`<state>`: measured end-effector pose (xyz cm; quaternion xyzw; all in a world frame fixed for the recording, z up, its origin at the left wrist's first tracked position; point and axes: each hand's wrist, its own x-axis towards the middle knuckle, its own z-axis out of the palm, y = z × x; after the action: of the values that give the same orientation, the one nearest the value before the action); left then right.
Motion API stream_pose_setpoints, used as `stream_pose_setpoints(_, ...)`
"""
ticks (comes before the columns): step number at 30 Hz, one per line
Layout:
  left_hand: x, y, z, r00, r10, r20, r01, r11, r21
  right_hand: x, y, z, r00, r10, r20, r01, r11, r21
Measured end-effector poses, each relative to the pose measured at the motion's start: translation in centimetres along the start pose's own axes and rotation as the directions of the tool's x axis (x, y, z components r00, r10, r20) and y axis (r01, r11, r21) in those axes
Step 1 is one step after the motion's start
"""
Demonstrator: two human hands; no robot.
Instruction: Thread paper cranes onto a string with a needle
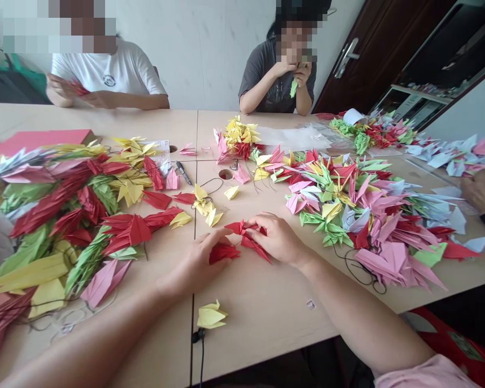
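My left hand [205, 252] curls around a red folded paper crane [225, 252] low over the table, its fingers partly hiding it. My right hand [278, 238] pinches another red paper crane [255, 247], with points sticking out between and below the fingers. The two hands are close together, and whether the red pieces touch is hard to tell. Just beyond them lie some yellow paper cranes [204, 206] and a single yellow one [231, 192]. Nearer to me, one more yellow crane [212, 315] sits by the table seam.
Heaped strings of coloured cranes lie left [60, 215] and right [364, 199]. Dark cord [358, 269] trails from the right heap. A pen [183, 173], a cable [202, 350] and red paper sheets [40, 141] are on the table. Two people sit opposite; another person's hand [480, 189] shows at right.
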<state>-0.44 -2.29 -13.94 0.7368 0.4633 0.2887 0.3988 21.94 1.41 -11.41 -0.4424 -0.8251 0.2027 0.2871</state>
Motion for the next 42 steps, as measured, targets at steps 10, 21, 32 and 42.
stream_pose_setpoints(10,0.1,-1.0,0.3,1.0,-0.007,-0.022,0.006,0.998,-0.062,-0.5,-1.3,0.2,0.972,-0.236,0.022,0.237,0.966,-0.103)
stream_pose_setpoints(21,0.0,-1.0,0.5,0.999,0.036,0.001,-0.036,0.986,-0.162,-0.7,-1.3,0.9,0.927,-0.3,0.226,0.353,0.901,-0.251)
stream_pose_setpoints(32,-0.2,0.3,-0.1,0.994,0.11,-0.004,-0.109,0.987,0.119,-0.5,-0.7,-0.2,0.956,-0.231,0.179,0.254,0.959,-0.122)
stream_pose_setpoints(42,0.1,0.3,-3.6,0.994,0.1,0.053,-0.113,0.908,0.404,-0.2,2.4,-5.4,0.975,-0.079,0.209,0.091,0.995,-0.046)
